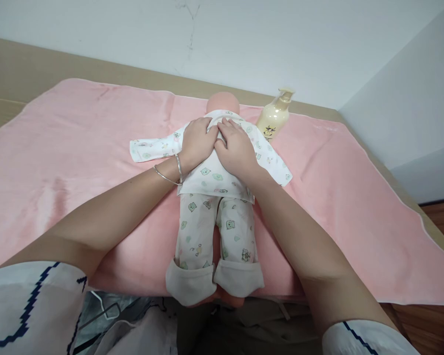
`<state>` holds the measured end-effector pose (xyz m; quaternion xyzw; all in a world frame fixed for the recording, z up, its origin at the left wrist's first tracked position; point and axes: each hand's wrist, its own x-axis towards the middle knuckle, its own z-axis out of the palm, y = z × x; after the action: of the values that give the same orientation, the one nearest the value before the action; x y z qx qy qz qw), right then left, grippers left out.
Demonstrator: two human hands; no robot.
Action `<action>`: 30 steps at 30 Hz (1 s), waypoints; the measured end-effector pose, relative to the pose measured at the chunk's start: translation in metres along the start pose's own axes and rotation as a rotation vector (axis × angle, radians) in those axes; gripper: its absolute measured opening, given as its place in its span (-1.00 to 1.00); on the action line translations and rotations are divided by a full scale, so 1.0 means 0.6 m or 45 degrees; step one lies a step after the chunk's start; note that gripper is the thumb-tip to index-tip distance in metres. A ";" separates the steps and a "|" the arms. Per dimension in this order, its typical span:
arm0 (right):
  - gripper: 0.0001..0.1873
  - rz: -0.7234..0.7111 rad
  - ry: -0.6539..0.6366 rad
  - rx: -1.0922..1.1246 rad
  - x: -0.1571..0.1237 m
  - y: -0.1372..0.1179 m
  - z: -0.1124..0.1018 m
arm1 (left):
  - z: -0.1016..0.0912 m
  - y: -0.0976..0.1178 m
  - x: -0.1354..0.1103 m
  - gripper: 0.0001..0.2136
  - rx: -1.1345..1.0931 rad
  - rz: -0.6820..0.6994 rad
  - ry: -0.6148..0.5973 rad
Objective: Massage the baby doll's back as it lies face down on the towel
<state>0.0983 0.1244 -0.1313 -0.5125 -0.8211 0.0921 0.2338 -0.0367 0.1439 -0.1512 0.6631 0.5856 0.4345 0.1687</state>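
Observation:
A baby doll (223, 102) lies face down, dressed in a white printed top (216, 180) and matching trousers (198, 229) with turned-up cuffs. Its head points to the wall, and its feet reach the near edge. My left hand (200, 140) rests flat on the left of the doll's upper back, fingers stretched out; a silver bangle (179, 169) circles that wrist. On the right of the back lies my right hand (237, 148), also flat, its fingertips close to the doll's neck. The two hands meet near the middle, thumbs close together. Neither one grips anything.
A pink cloth (96, 138) covers the surface under the doll. Right of the doll's head, a cream pump bottle (275, 116) stands tilted close to one sleeve. Behind runs a white wall (133, 34). Below the near edge are a clothes hanger (107, 308) and fabric.

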 end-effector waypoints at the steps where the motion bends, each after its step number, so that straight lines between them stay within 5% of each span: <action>1: -0.33 -0.008 0.008 0.011 0.000 0.001 0.001 | 0.000 0.000 0.000 -0.81 -0.005 0.004 0.003; 16: -0.30 0.005 -0.007 -0.001 -0.001 -0.002 0.001 | -0.003 0.001 0.000 -0.81 -0.004 0.009 -0.007; 27: -0.20 0.125 -0.015 0.070 0.028 0.063 0.013 | 0.005 -0.003 0.002 -0.82 0.013 0.003 0.029; 30: -0.20 0.092 -0.018 -0.033 0.014 0.053 0.014 | 0.004 -0.002 0.001 -0.82 0.032 0.004 0.029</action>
<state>0.1166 0.1470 -0.1488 -0.5439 -0.8049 0.0934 0.2180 -0.0359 0.1454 -0.1530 0.6610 0.5919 0.4350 0.1531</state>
